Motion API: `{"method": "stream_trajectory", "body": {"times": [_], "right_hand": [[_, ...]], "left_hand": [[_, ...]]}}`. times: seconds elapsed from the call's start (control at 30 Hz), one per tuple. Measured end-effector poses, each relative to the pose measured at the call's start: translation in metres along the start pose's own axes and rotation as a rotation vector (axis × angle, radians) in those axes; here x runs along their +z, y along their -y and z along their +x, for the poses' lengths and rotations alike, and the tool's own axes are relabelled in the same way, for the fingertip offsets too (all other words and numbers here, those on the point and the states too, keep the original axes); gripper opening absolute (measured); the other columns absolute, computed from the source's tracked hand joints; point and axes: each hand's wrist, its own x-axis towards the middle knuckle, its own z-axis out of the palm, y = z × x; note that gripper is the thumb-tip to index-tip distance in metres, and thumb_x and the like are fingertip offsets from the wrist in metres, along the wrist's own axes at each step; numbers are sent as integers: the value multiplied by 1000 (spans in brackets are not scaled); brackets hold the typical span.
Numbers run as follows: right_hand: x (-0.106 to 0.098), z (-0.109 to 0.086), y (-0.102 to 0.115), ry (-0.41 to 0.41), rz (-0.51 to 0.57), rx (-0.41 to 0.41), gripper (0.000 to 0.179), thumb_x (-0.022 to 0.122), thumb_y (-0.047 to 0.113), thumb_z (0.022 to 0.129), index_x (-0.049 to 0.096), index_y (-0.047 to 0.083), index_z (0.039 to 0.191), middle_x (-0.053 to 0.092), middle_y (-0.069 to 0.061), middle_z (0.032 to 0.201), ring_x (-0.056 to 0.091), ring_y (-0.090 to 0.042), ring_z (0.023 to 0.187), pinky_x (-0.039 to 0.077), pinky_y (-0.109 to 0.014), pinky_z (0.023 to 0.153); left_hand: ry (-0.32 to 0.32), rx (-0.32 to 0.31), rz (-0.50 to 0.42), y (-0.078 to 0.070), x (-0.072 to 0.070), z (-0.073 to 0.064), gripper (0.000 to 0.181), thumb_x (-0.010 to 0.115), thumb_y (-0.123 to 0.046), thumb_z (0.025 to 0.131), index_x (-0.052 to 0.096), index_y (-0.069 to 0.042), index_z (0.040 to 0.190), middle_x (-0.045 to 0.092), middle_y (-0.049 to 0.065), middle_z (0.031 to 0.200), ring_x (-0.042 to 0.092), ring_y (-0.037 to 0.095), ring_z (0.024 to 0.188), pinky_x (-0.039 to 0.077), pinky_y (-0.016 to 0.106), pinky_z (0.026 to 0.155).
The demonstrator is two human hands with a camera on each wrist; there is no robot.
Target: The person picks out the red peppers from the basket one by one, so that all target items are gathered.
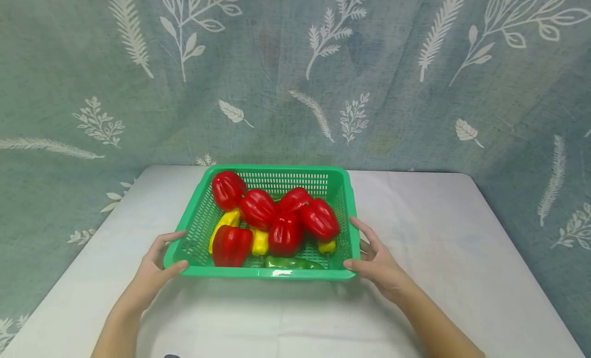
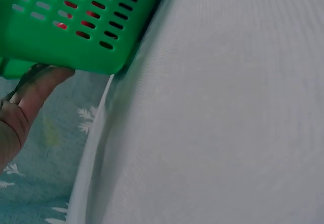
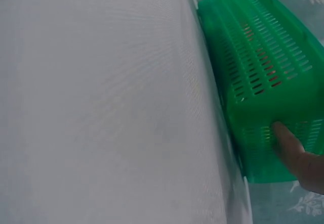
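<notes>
A green plastic basket [image 1: 272, 273] with slotted walls is on the white-covered table in the head view. Several glossy red bell peppers [image 1: 258, 209] lie in it, partly covering a curved yellow piece [image 1: 224, 227], a yellow block-like piece [image 1: 260, 242] and a small yellow piece [image 1: 327, 246]. Along the front wall lies a long green vegetable [image 1: 293, 263]. My left hand [image 1: 154, 265] grips the basket's front left corner, thumb on the rim. At the front right corner my right hand [image 1: 380, 268] holds the rim; some of its fingers are hidden behind the side wall.
The white cloth [image 1: 438, 235] covers the table on both sides of the basket. Behind the table hangs a grey-green curtain [image 1: 277, 112] with white leaf prints. A small dark object [image 1: 172, 356] shows at the bottom edge of the head view.
</notes>
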Motion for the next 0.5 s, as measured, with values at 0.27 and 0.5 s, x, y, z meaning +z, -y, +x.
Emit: {"method": "stream_trajectory", "body": {"times": [0.27, 0.5], "right_hand": [[-13, -8, 0, -9, -49, -13, 86, 68, 6, 81, 23, 32, 149, 30, -21, 149, 47, -38, 123, 53, -40, 86], [-23, -14, -1, -30, -131, -13, 85, 68, 10, 82, 21, 33, 149, 32, -22, 148, 48, -39, 122, 53, -41, 86]], "left_hand": [[150, -73, 24, -15, -4, 10, 68, 64, -14, 89, 27, -15, 146, 8, 21, 155, 6, 44, 139, 23, 60, 108], [229, -69, 54, -23, 3, 15, 77, 66, -18, 87, 22, -19, 150, 9, 19, 155, 20, 36, 129, 40, 43, 95]]}}
